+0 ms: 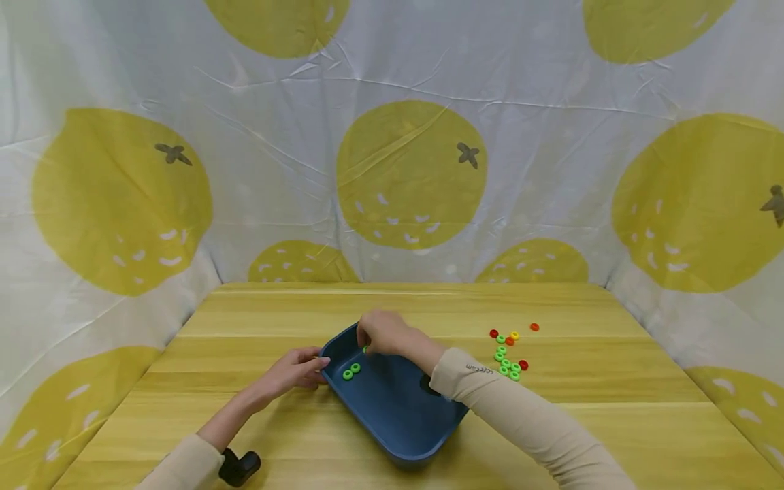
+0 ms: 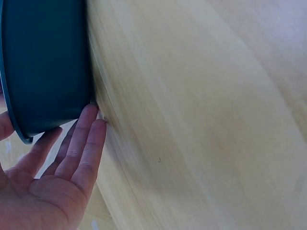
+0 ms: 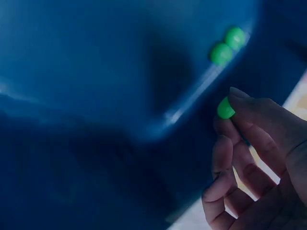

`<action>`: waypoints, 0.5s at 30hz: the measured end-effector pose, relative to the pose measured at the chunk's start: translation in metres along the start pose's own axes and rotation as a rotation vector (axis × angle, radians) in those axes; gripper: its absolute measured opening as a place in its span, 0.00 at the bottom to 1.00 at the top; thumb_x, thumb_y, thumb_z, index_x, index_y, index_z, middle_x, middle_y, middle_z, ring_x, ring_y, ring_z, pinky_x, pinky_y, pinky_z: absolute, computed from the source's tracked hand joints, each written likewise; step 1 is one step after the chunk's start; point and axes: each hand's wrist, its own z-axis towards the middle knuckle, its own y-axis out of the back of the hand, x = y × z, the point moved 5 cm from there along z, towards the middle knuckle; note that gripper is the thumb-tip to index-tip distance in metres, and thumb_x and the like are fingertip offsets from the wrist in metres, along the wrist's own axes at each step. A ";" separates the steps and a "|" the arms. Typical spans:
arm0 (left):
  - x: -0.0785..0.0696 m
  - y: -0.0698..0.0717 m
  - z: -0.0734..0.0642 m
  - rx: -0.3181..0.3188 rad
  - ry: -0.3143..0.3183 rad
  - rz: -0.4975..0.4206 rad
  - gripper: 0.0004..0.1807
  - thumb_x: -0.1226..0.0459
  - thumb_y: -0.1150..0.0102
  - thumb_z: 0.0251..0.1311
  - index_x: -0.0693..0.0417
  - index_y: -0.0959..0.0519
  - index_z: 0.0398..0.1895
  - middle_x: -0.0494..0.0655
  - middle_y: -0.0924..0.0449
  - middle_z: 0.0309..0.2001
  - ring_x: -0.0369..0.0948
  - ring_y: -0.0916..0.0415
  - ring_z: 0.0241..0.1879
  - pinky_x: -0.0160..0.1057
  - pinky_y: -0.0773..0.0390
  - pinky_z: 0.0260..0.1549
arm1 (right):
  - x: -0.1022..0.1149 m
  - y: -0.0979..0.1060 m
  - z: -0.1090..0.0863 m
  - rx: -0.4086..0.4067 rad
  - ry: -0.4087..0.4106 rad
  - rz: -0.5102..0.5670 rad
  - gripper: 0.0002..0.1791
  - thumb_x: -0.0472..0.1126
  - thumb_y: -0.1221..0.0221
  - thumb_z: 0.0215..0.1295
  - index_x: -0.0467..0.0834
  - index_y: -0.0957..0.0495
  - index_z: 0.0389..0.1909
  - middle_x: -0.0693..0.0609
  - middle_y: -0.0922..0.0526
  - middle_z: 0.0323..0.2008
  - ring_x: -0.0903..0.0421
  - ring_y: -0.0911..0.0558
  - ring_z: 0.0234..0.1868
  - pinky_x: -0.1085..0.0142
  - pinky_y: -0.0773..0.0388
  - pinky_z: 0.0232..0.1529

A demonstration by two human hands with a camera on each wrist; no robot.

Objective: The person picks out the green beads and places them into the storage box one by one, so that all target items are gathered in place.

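Note:
A deep blue tray [image 1: 398,401] stands slantwise on the table in front of me. My left hand [image 1: 300,369] holds its left corner, the thumb at the rim and the fingers against the outer wall [image 2: 48,62]. Over the tray's far end, my right hand [image 1: 386,332] pinches a small green ring-shaped bead [image 3: 226,109] between thumb and forefinger. Two more green beads [image 1: 352,371] lie together on the tray floor near its left wall; the right wrist view shows a touching pair of green beads [image 3: 227,46] too.
To the tray's right, a loose group of green beads [image 1: 503,364] lies on the wooden table [image 1: 612,435]. Red beads [image 1: 523,365], orange ones [image 1: 535,327] and a yellow bead [image 1: 515,335] are scattered around it. A lemon-print cloth [image 1: 416,258] hangs behind and at both sides.

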 end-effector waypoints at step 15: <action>0.001 0.000 -0.001 -0.011 -0.004 0.002 0.32 0.58 0.54 0.68 0.78 0.43 0.64 0.72 0.28 0.56 0.53 0.19 0.46 0.49 0.19 0.46 | 0.003 -0.031 0.006 0.031 -0.028 -0.013 0.05 0.40 0.32 0.51 0.50 0.15 0.31 0.57 0.17 0.30 0.62 0.23 0.28 0.72 0.28 0.24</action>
